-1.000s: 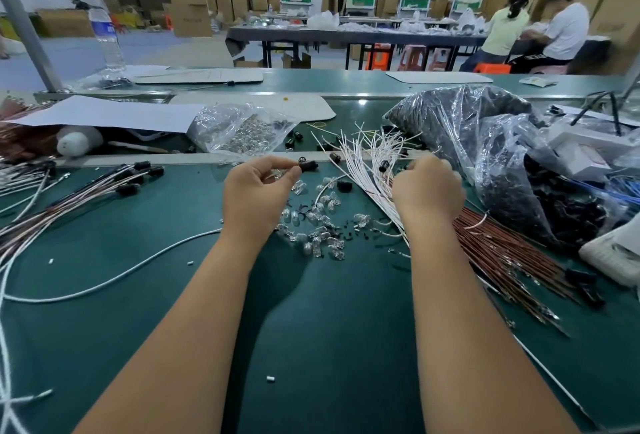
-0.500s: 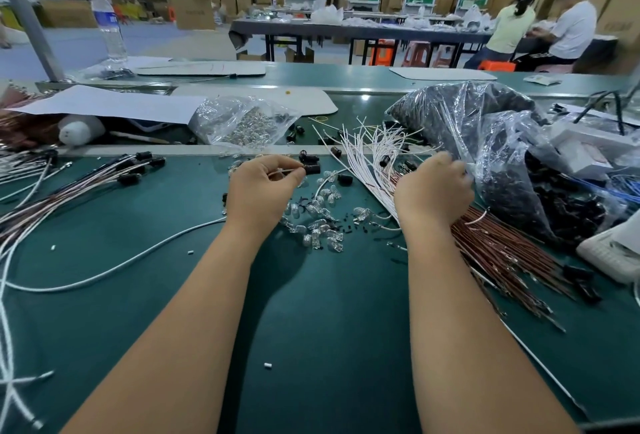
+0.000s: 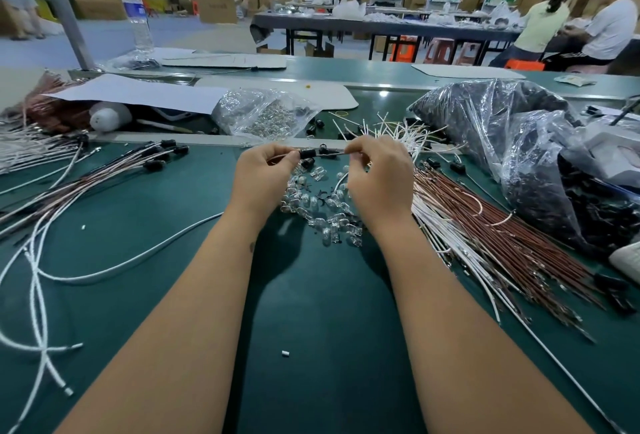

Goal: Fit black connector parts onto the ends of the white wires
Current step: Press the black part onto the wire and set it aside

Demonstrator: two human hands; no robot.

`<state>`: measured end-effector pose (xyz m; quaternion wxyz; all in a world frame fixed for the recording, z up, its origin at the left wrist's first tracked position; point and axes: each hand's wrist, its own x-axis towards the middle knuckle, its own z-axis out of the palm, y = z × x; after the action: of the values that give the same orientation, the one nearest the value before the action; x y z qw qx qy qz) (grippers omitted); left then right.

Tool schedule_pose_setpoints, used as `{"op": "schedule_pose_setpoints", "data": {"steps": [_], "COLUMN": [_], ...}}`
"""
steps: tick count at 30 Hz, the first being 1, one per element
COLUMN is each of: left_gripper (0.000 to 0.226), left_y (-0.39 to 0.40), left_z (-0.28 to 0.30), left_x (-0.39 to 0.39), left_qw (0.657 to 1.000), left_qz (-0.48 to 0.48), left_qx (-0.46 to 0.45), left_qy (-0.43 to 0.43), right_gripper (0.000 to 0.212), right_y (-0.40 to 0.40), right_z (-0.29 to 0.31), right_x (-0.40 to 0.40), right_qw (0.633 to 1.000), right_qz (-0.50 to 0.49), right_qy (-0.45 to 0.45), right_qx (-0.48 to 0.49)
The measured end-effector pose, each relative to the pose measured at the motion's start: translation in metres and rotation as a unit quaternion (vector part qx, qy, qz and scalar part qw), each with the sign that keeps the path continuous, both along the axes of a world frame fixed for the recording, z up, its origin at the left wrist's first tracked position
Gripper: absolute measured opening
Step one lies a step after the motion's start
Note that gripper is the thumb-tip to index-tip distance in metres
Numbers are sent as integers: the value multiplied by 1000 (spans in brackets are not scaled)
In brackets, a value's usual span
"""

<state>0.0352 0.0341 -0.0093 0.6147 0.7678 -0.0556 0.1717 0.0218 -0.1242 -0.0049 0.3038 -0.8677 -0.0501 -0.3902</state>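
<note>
Where fingers [image 3: 360, 151] meet, connector [image 3: 307, 153] half-hidden.

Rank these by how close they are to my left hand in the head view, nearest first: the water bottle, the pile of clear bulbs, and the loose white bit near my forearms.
From the left hand:
1. Pile of clear bulbs, just right of it.
2. Loose white bit, nearer you, between the forearms.
3. Water bottle, far back on the left.
</note>
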Motion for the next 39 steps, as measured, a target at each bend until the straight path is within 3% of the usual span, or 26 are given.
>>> {"op": "schedule_pose_setpoints", "data": {"steps": [4, 14, 21, 28, 30, 34, 37, 39], "left_gripper": [16, 11, 13, 4, 3, 11, 18, 32], "left_y": [-1, -7, -7, -8, -5, 10, 15, 11], "left_z": [1, 3, 6, 8, 6, 1, -3, -3], "left_x": [-1, -6, -7, -9, -6, -1, 1, -1], "left_qw": [1000, 999, 999, 993, 983, 913, 882, 893], "left_qz": [-1, -37, -29, -39, 22, 261, 297, 258], "left_qx": [0, 26, 16, 102, 173, 312, 365, 365], "left_qy": [-3, -3, -20, -46, -60, -16, -2, -52], "right_gripper": [16, 18, 42, 23, 18, 15, 14, 15], "right_y": [-1, 5, 8, 12, 9, -2, 0, 3], "right_z": [2, 0, 4, 3, 1, 0, -1, 0], "right_x": [-1, -1, -6, -5, -3, 2, 2, 1], "right_qw": [999, 998, 990, 989, 993, 998, 996, 997], "right_qz": [11, 62, 127, 145, 105, -16, -13, 14], "right_qy": [-1, 24, 34, 42, 43, 36, 56, 63], "right_qx": [36, 7, 43, 5, -28, -53, -67, -51]}}
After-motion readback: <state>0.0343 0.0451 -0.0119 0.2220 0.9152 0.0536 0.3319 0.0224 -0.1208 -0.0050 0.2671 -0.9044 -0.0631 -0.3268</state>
